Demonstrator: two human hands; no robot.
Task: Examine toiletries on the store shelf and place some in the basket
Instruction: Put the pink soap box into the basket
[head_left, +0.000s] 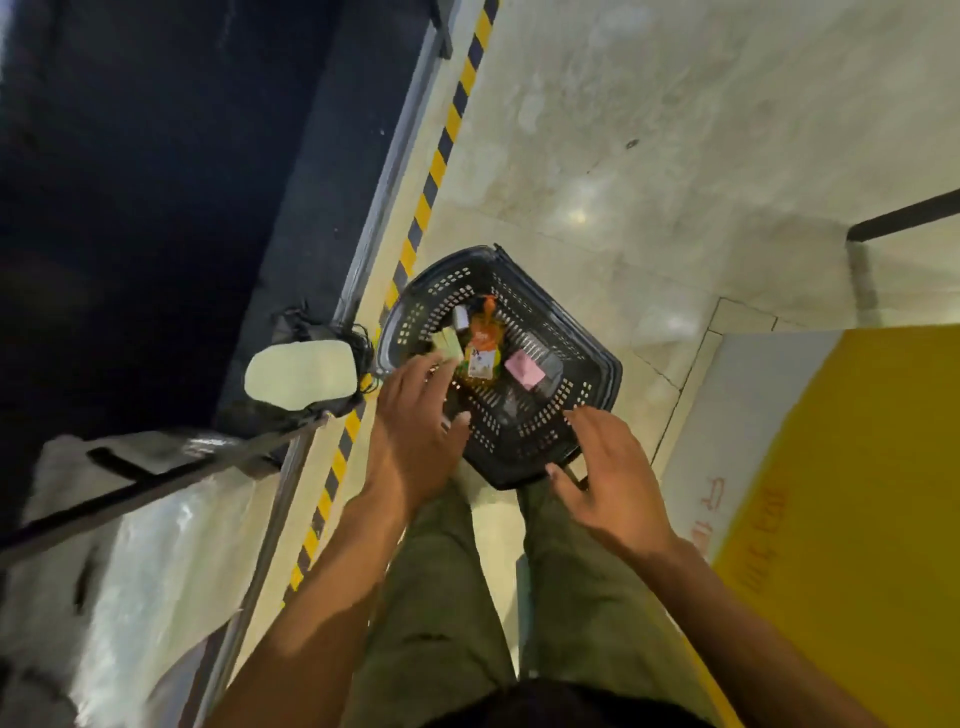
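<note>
Left grip (415, 431): wide, fingers extended and loosely spread, holding nothing that I can confirm. Its fingertips reach over the near-left rim of the basket (597, 364) and lie just beside a pale green packet (448, 345); I cannot tell whether they touch it.

Right grip (608, 478): wide, fingers splayed, empty, positioned above the basket's near corner.

The basket is black with perforated walls and stands on the floor (649, 156) directly ahead of my legs. Contents noted: the pale green packet against the left wall, an orange pouch (483, 345) lying near the middle, a small cylinder (460, 317) just beside the pouch's far end, and a pink packet (522, 366) to the pouch's right.

My olive trousers (441, 597) show below both grips. A yellow-and-black hazard stripe (441, 156) runs along the floor to the left of the basket, bordering the dark shelf base (311, 208). A yellow panel (857, 493) stands to the right.
</note>
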